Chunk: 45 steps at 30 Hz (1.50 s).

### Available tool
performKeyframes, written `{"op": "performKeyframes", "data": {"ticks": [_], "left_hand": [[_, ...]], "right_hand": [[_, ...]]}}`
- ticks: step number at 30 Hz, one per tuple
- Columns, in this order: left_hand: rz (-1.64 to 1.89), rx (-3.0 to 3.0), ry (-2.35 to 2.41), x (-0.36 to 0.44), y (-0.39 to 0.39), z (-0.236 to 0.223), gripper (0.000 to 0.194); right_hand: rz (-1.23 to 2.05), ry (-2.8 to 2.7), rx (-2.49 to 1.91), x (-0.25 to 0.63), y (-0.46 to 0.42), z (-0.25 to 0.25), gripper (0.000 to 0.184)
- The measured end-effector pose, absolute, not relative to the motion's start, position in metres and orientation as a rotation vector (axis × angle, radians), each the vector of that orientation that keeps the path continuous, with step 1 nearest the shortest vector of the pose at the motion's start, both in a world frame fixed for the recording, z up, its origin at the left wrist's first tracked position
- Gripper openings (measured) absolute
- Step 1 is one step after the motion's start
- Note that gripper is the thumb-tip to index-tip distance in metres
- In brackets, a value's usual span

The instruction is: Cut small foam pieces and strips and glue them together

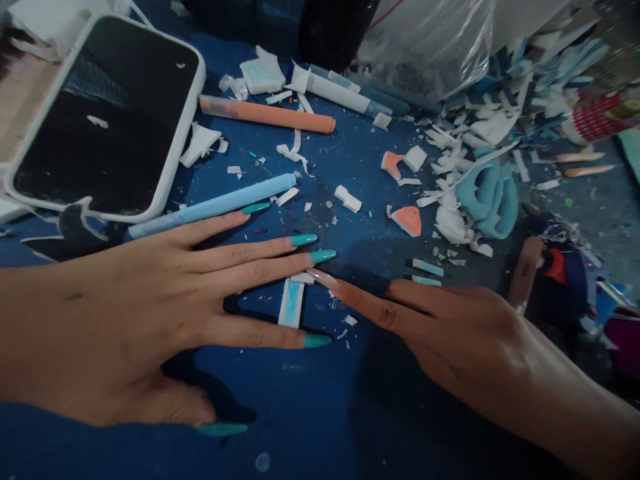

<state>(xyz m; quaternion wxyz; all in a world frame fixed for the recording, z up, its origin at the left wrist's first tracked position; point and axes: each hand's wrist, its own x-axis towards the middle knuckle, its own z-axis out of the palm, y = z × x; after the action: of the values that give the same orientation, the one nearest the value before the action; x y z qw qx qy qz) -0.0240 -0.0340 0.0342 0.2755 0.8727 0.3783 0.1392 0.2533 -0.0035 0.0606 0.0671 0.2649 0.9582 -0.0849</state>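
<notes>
My left hand [170, 307] lies flat, palm down, with its teal-nailed fingers spread. Between its index and middle fingers shows a small white strip with a light blue face [291, 303], its lower end close to the index finger. A little white piece [303, 278] sits across the strip's upper end, near the middle fingertip. From the right, my right hand [440, 327] reaches in with its index finger stretched out and its long pale nail at that white piece. The other right fingers curl under, and the thumb is hidden. No held object shows in either hand.
A white-cased phone [110, 120] lies at upper left, near a light blue marker [220, 203] and an orange marker [267, 115]. White and orange scraps [407, 220] are scattered about. Offcuts and a blue curved piece [487, 197] pile up at right, below a clear plastic bag [430, 53].
</notes>
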Motion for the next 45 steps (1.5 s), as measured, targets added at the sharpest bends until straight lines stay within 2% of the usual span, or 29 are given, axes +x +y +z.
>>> {"op": "performKeyframes", "data": {"ticks": [6,13,22,31,40,45], "left_hand": [[0.306,2.376,0.975,-0.025,-0.032,0.037,0.037],[0.458,2.300,1.061,-0.022,-0.036,0.031,0.030],[0.183,2.470,0.808,-0.042,-0.019,0.030,0.043],[0.146,2.606,0.634,-0.045,-0.013,0.026,0.064],[0.177,2.652,0.558,-0.045,-0.006,0.025,0.059],[0.148,2.682,0.530,-0.045,-0.002,0.027,0.066]], "right_hand": [[-0.240,2.870,0.801,0.254,-0.003,0.060,0.060],[-0.188,2.898,0.795,0.251,-0.003,0.059,0.061],[-0.130,2.919,0.805,0.250,-0.003,0.057,0.058],[-0.102,2.974,0.749,0.253,-0.002,0.052,0.056],[-0.156,2.961,0.736,0.254,0.000,0.055,0.053],[-0.174,2.956,0.754,0.254,-0.001,0.056,0.051]]}}
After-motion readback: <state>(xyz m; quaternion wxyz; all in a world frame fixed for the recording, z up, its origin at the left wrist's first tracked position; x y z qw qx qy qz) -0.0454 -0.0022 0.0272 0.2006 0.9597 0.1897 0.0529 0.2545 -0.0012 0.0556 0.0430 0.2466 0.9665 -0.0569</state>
